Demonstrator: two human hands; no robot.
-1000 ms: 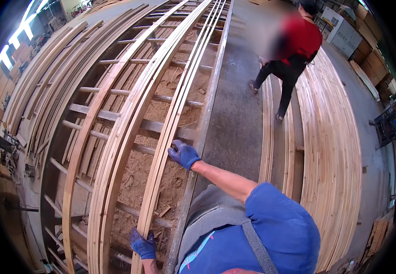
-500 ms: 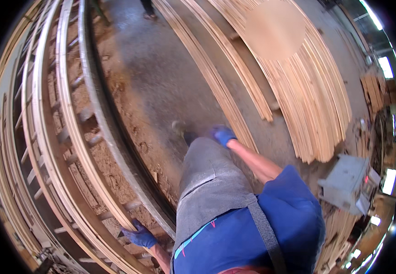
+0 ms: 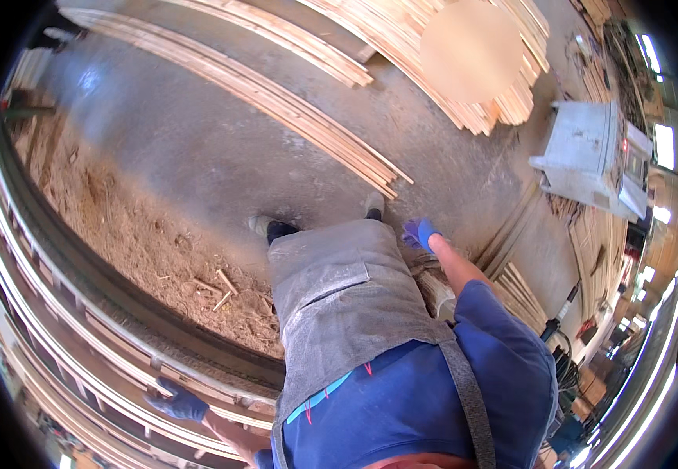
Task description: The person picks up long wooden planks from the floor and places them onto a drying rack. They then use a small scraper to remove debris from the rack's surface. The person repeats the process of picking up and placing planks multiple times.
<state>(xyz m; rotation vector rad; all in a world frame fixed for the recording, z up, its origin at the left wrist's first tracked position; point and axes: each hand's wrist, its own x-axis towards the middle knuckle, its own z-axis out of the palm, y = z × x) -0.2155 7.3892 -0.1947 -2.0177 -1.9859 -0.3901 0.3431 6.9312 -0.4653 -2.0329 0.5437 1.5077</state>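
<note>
My left hand (image 3: 176, 402), in a dark blue glove, is closed around a long pale wooden strip (image 3: 237, 417) on the rack at my left. Other strips lie alongside it, and the hand covers part of the wood. My right hand (image 3: 419, 234), in a blue and purple glove, hangs beside my grey apron (image 3: 339, 281) above the concrete floor. Its fingers are loosely bent and apart, with nothing visible in them.
A dark rail (image 3: 120, 289) edges the rack. Sawdust and small offcuts (image 3: 226, 291) cover the ground beside it. Ahead lie long board bundles (image 3: 276, 113) and a wide board stack (image 3: 503, 109). A grey machine cabinet (image 3: 581, 148) stands at the right.
My view and body have turned to the right; the rack now sweeps across the lower left and the grey cabinet appears farther up. My left hand stays at the strips. The right hand has swung nearer my side.
</note>
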